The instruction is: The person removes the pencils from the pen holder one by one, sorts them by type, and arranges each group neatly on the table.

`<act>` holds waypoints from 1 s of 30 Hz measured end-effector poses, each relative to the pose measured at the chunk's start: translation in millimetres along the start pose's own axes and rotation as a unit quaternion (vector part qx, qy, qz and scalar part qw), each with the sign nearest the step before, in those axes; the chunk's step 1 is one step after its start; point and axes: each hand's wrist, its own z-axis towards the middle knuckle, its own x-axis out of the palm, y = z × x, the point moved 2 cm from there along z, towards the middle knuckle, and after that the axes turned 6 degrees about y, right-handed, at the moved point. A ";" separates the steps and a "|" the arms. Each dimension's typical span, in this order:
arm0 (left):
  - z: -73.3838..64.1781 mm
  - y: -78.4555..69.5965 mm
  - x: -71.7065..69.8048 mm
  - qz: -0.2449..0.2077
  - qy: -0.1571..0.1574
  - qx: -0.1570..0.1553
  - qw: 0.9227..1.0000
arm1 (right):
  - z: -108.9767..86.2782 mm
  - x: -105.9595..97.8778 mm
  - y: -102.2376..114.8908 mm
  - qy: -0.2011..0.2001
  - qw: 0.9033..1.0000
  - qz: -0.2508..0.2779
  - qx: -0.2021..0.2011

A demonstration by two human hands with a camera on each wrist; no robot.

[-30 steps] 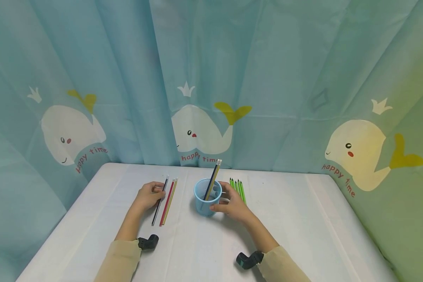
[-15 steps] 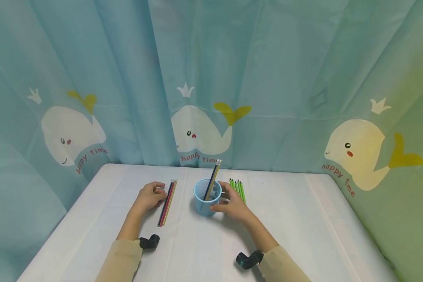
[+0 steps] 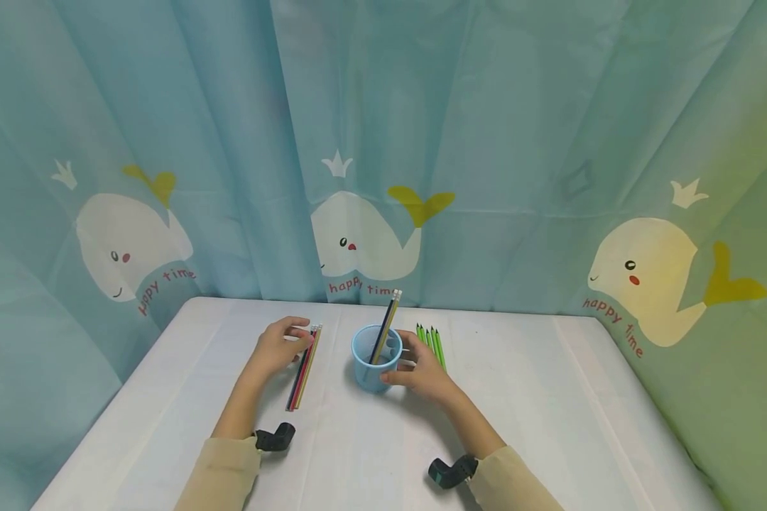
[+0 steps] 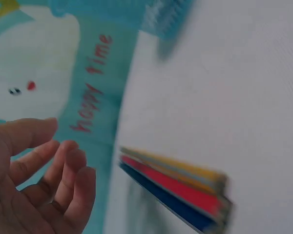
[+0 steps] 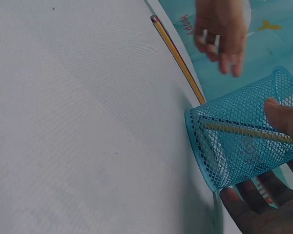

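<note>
My right hand (image 3: 427,372) holds a light-blue mesh pencil cup (image 3: 367,376) at its right side, thumb in front and fingers behind. Leaning in the cup are a dark-blue pencil and a yellow pencil (image 3: 388,323), eraser ends up. To the left, a dark-blue pencil (image 4: 158,190), a red pencil (image 4: 176,183) and a yellow pencil (image 4: 200,171) lie side by side on the white table. My left hand (image 3: 280,348) hovers at their far ends, overlapping them in the head view. In the left wrist view its fingers are loosely bent, with nothing between them.
Several green pencils (image 3: 437,345) lie beyond my right hand, tips away, partly hidden by it. A blue curtain (image 3: 518,177) with whale prints hangs right behind the far edge of the white table (image 3: 550,397).
The dark-blue pencil has slid right against the red and yellow ones, beside my left hand. Since then that hand has risen slightly and moved right, over their ends. My right hand and the cup stay put.
</note>
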 end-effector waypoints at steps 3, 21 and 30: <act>-3.5 -16.4 1.0 -0.005 -0.005 0.041 0.999 | -0.5 -0.6 -1.1 0.003 1.000 0.000 0.000; 5.5 -91.8 44.7 0.007 0.021 0.145 0.989 | 0.5 -0.9 0.5 -0.001 1.000 -0.013 0.008; 17.6 -89.5 68.3 0.032 0.056 0.140 0.988 | 0.1 0.0 0.5 0.001 1.000 -0.003 0.006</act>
